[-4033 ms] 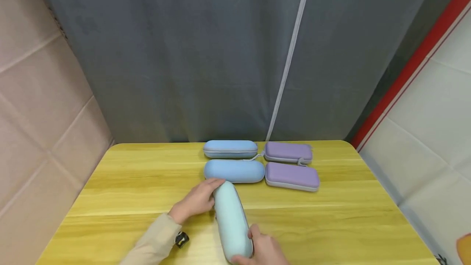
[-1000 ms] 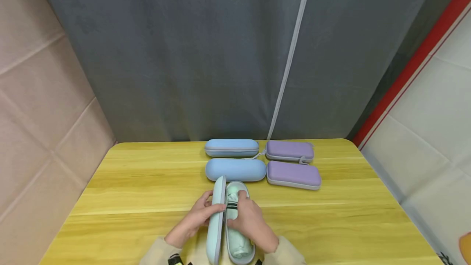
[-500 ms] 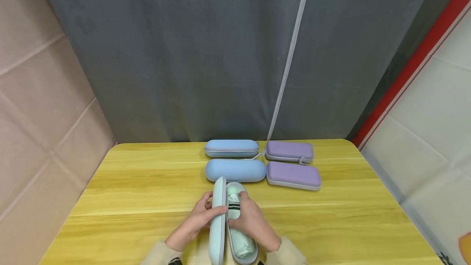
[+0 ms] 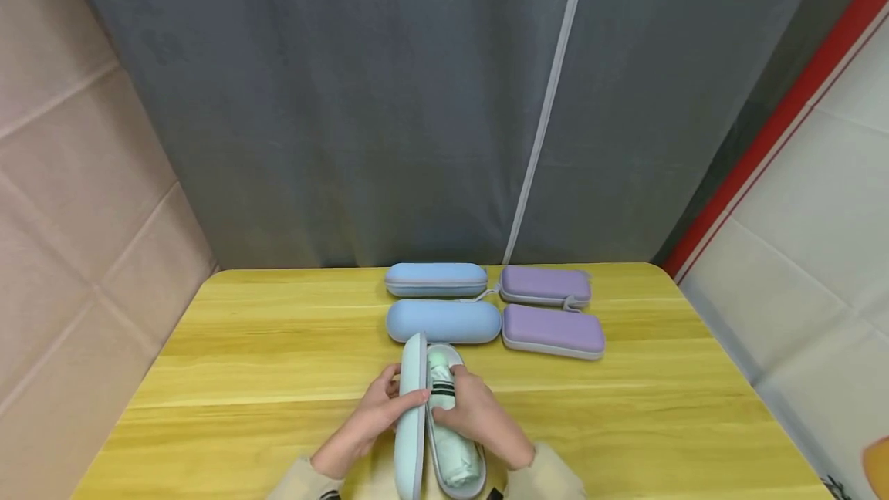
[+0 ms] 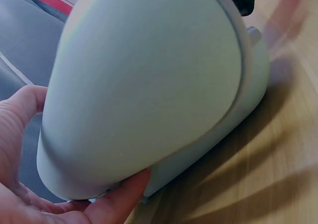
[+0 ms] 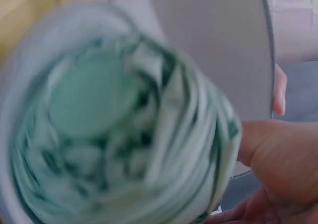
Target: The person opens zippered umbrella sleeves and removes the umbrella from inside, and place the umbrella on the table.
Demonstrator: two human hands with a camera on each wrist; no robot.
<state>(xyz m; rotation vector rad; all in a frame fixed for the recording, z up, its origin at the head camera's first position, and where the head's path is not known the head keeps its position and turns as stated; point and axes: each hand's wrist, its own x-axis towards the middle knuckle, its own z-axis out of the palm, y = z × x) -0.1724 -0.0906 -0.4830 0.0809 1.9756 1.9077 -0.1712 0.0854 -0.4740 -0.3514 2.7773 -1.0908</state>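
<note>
A mint-green zip case (image 4: 410, 427) stands unfolded at the near middle of the table, its lid upright on the left. Pinching the lid's edge, my left hand (image 4: 378, 411) has its thumb over the rim and fingers behind. In the left wrist view the rounded lid (image 5: 144, 80) fills the middle. A folded mint umbrella (image 4: 454, 457) with black stripes lies lengthwise in the case's right half. My right hand (image 4: 479, 417) grips it from the right, thumb near and fingers far. The right wrist view shows the umbrella's gathered fabric end (image 6: 164, 149) up close, somewhat blurred.
Beyond the open case lie two blue cases, one nearer (image 4: 444, 322) and one farther (image 4: 436, 278). Right of them are two purple cases, one nearer (image 4: 553, 332) and one farther (image 4: 545, 285). A grey curtain (image 4: 347, 114) hangs behind the wooden table (image 4: 243, 376).
Four seconds ago the mint case was closed between both hands; now it is unzipped with its lid raised and the right hand is on the umbrella. Over the last second little has moved.
</note>
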